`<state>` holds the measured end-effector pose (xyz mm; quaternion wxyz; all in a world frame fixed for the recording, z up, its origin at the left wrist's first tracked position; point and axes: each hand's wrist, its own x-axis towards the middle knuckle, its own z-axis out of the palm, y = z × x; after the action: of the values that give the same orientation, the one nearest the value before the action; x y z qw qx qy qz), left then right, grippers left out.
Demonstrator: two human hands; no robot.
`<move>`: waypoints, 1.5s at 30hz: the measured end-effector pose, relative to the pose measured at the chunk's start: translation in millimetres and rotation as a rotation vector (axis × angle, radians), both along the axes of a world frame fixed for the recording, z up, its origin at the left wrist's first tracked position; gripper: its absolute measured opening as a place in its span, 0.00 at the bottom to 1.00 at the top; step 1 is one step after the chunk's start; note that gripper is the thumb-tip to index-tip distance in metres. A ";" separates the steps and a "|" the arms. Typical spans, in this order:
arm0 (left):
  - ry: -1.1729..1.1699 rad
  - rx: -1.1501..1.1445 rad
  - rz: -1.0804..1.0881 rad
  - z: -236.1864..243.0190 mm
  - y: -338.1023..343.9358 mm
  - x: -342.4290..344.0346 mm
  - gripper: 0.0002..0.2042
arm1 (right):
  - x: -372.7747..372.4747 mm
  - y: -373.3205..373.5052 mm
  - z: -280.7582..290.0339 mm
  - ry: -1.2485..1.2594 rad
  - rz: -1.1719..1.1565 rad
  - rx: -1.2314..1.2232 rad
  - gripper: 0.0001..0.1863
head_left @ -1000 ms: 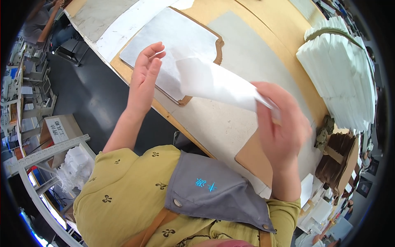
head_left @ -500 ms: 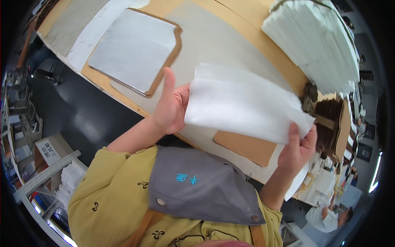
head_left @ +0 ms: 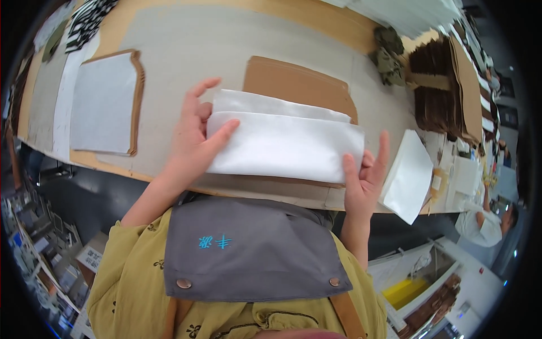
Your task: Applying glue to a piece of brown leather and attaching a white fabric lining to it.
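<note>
I record the left hand (head_left: 195,135) pinching one end of the white sheet (head_left: 288,146), the right hand (head_left: 364,183) the other, over the brown card (head_left: 299,79) on the table (head_left: 186,39); spread grips presumably serve to hold it level.

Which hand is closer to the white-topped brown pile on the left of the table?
Left. The left hand is to the right of the white-topped pile, not touching it; the right hand is farther away, at the white sheet's right end.
</note>
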<state>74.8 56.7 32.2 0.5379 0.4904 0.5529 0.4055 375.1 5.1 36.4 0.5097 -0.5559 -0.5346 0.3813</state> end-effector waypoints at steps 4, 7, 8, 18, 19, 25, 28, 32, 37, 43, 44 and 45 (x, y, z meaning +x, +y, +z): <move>0.006 0.064 -0.054 -0.3 6.8 9.7 0.31 | 8.7 11.9 0.6 -0.223 0.002 0.005 0.24; 0.069 0.228 0.004 -10.0 15.7 9.3 0.18 | 12.6 22.2 4.0 -0.422 0.027 -0.001 0.16; 0.232 0.277 -0.073 -5.6 21.4 10.1 0.14 | 13.5 24.1 3.2 -0.421 -0.013 -0.005 0.14; 0.455 0.387 -0.075 -16.5 55.3 12.0 0.09 | 14.8 47.0 -3.6 -0.510 -0.042 0.040 0.12; 0.465 0.414 -0.081 -18.6 57.9 11.5 0.10 | 15.0 49.8 -2.4 -0.535 -0.028 0.040 0.12; 0.517 0.466 -0.105 -23.9 73.0 13.9 0.11 | 12.8 64.2 -1.9 -0.608 -0.058 0.042 0.12; 0.528 0.455 -0.109 -27.0 77.6 14.7 0.11 | 13.5 70.3 -1.8 -0.633 -0.071 0.029 0.12; 0.512 0.425 -0.102 -34.0 78.9 15.1 0.12 | 14.4 75.2 -4.9 -0.622 -0.074 0.022 0.12; 0.488 0.433 -0.088 -33.8 81.4 17.1 0.12 | 17.7 74.8 -6.6 -0.635 -0.087 0.026 0.11; 0.483 0.421 -0.096 -34.0 84.2 17.2 0.11 | 17.7 72.6 -9.1 -0.633 -0.111 -0.030 0.11; 0.476 0.407 -0.098 -33.9 84.5 17.3 0.11 | 17.8 72.4 -9.1 -0.638 -0.113 -0.044 0.11; 0.477 0.406 -0.097 -34.0 84.2 17.3 0.11 | 17.2 72.5 -9.6 -0.637 -0.111 -0.044 0.11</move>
<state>92.0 140.9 -1.8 0.3029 0.6948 0.5473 0.3549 392.3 77.6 26.8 0.3244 -0.6866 -0.6278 0.1712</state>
